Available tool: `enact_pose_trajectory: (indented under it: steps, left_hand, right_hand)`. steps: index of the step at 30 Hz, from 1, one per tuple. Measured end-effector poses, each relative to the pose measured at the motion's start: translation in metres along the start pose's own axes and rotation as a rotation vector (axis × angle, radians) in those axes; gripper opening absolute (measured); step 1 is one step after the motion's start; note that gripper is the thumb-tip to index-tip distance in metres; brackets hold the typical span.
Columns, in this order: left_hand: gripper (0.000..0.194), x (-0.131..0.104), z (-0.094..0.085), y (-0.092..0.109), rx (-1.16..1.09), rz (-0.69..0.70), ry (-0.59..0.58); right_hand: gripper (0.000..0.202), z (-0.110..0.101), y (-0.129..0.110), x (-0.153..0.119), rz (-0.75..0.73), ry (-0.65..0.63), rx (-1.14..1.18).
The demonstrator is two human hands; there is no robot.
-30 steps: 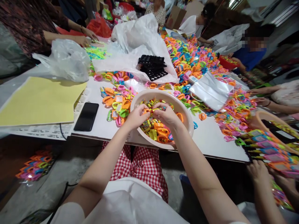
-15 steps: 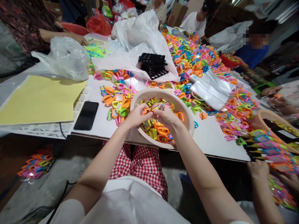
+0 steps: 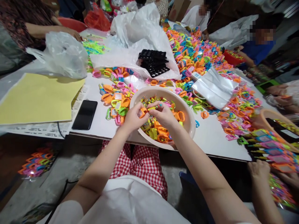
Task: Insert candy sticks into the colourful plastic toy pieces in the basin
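Note:
Over a pale plastic basin (image 3: pixel 192 126), my left hand (image 3: pixel 134 119) is closed around an orange toy watch (image 3: pixel 142 112). Between its fingertips my right hand (image 3: pixel 165 118) pinches a thin yellow stick with a blue-green end (image 3: pixel 152 108), perhaps a small candy tube. The stick's near end meets the watch, but the fingers hide whether it is inside. Beneath the hands, the basin holds many yellow-green sticks (image 3: pixel 146 126) and several orange and yellow toy watches (image 3: pixel 161 132).
Loose toy watches (image 3: pixel 116 102) lie left of the basin; a large heap (image 3: pixel 191 56) spreads behind. Black plastic racks (image 3: pixel 154 63) rest on white sheeting. A phone (image 3: pixel 85 115) and yellow card (image 3: pixel 39 99) lie left. A co-worker's hand (image 3: pixel 259 169) is at lower right.
My left hand has turned slightly, so more of the orange toy watch shows. The stick in my right hand has been brought against it. The view has shifted a little.

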State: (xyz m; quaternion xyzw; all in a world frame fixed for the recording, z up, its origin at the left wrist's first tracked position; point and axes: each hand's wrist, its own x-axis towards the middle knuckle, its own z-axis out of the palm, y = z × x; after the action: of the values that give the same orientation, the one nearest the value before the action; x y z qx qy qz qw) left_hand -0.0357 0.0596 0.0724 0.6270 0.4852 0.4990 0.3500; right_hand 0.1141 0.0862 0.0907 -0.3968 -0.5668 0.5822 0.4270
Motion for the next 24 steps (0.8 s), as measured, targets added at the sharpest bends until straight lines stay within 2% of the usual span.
enact_pose_trajectory:
  steps: [8,11,14,19,22,24]
  left_hand:
    - [0.021,0.0020,0.0002,-0.0034,0.017,0.063,0.059]
    - [0.022,0.0032,0.0012,-0.0027,0.018,0.035,0.052]
    - [0.020,0.0050,0.0023,-0.0014,0.010,-0.032,-0.001]
    - [0.025,0.0085,0.0032,-0.0043,0.028,-0.063,-0.143]
    - [0.024,0.0096,0.0027,-0.0036,0.105,-0.076,-0.164]
    - [0.022,0.0099,0.0025,-0.0015,0.133,-0.078,-0.174]
  right_hand:
    - [0.038,0.0065,-0.0025,-0.0008,-0.013,0.006,-0.020]
    - [0.038,0.0081,-0.0055,-0.0008,-0.028,0.005,-0.019]
    - [0.039,0.0073,-0.0070,0.0010,-0.051,0.002,-0.005]
    - [0.044,0.0045,-0.0063,0.0023,-0.063,0.010,-0.010]
    - [0.046,0.0048,-0.0063,0.0003,-0.043,0.042,0.012]
    - [0.049,0.0051,-0.0076,-0.0010,-0.013,0.019,0.055]
